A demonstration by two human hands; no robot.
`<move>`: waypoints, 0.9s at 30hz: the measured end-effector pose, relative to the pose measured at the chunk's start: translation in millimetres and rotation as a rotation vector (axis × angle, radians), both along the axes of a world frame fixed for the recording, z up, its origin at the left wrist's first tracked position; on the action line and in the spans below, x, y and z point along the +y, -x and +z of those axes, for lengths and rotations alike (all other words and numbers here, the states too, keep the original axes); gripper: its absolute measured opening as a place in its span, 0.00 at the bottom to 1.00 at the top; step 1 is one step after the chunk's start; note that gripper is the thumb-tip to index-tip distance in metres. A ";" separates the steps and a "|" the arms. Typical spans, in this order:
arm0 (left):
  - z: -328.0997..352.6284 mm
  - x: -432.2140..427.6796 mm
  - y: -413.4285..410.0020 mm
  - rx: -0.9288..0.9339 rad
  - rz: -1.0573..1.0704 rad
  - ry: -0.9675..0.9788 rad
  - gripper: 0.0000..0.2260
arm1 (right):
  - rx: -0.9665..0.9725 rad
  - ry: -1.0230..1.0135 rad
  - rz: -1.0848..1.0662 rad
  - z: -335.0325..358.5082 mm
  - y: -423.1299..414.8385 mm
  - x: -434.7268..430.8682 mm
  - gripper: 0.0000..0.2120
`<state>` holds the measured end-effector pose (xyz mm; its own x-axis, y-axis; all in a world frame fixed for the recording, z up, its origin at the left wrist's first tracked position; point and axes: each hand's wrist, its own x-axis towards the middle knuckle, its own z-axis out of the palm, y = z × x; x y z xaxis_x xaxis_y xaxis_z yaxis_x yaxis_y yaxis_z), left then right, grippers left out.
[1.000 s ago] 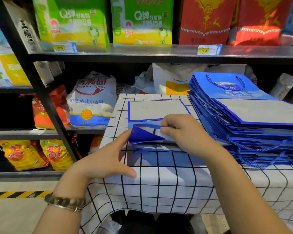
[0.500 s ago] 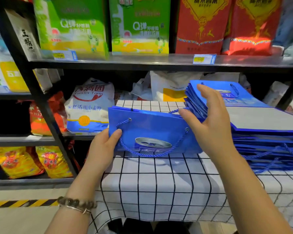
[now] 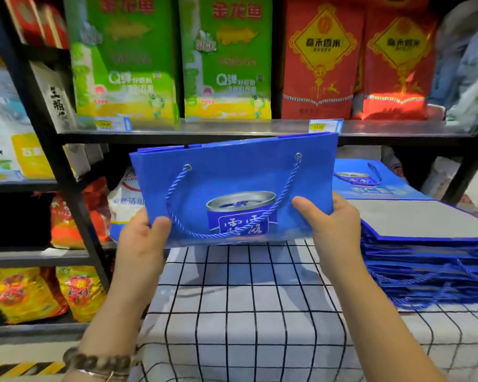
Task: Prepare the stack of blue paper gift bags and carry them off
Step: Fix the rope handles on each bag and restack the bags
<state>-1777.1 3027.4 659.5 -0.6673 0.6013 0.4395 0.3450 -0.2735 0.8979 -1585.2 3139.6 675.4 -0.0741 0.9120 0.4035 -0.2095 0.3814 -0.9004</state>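
Observation:
I hold one blue paper gift bag [image 3: 232,177] upright in the air above the table, its printed can and blue rope handle facing me. My left hand [image 3: 142,244] grips its lower left corner and my right hand [image 3: 331,224] grips its lower right corner. To the right, a thick stack of flat blue gift bags [image 3: 425,244] lies on the table, rope handles hanging over its front edge.
The table wears a white cloth with a black grid [image 3: 246,312]. Black metal shelves [image 3: 232,130] stand behind and to the left, holding green and red rice bags [image 3: 226,64], a white flour sack [image 3: 124,199] and yellow bags [image 3: 80,293]. Yellow-black floor tape [image 3: 17,369] runs at bottom left.
The bag lay flat while I folded it, then I stood it up. Now it is lifted off the table and held higher, with both hands at its lower corners.

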 end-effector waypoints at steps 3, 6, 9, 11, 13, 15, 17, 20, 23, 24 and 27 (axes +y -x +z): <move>-9.9 -5.3 7.3 0.010 -0.117 0.021 0.10 | 0.014 -0.054 0.011 24.8 2.8 -3.2 0.05; -3.4 -3.4 2.7 0.000 -0.032 -0.076 0.15 | 0.012 -0.106 0.090 40.2 2.9 -8.5 0.10; 13.5 -3.9 -0.1 -0.067 -0.019 -0.215 0.16 | -0.065 -0.143 0.109 40.2 -1.3 -5.8 0.15; 24.2 -4.2 3.5 -0.006 -0.007 -0.249 0.13 | -0.142 -0.123 0.129 30.5 -1.6 -2.8 0.17; 33.2 -1.2 6.7 0.086 0.028 -0.226 0.10 | -0.165 -0.099 0.115 20.6 -0.9 -2.1 0.17; 42.2 5.5 5.3 0.109 0.089 -0.193 0.10 | -0.145 -0.096 0.014 19.5 -2.2 -1.6 0.17; 50.9 12.9 2.8 0.112 0.107 -0.172 0.12 | -0.140 -0.109 -0.079 26.5 -5.2 0.1 0.21; 53.6 19.0 0.8 0.193 -0.041 -0.071 0.31 | -0.244 -0.140 -0.138 39.0 -13.1 6.7 0.27; 48.6 19.1 -4.9 0.221 -0.129 -0.059 0.39 | -0.403 -0.170 -0.158 44.8 -20.2 13.6 0.27; 46.0 21.0 -5.8 0.193 -0.136 -0.066 0.38 | -0.469 -0.182 -0.158 45.3 -22.4 15.2 0.28; 38.7 34.2 -4.9 0.096 -0.154 -0.055 0.36 | -0.692 -0.229 -0.137 45.6 -27.1 20.1 0.36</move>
<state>-1772.3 3061.5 698.3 -0.5230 0.6661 0.5318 0.3786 -0.3775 0.8451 -1558.1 3159.6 720.9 -0.2719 0.8301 0.4869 0.4398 0.5572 -0.7044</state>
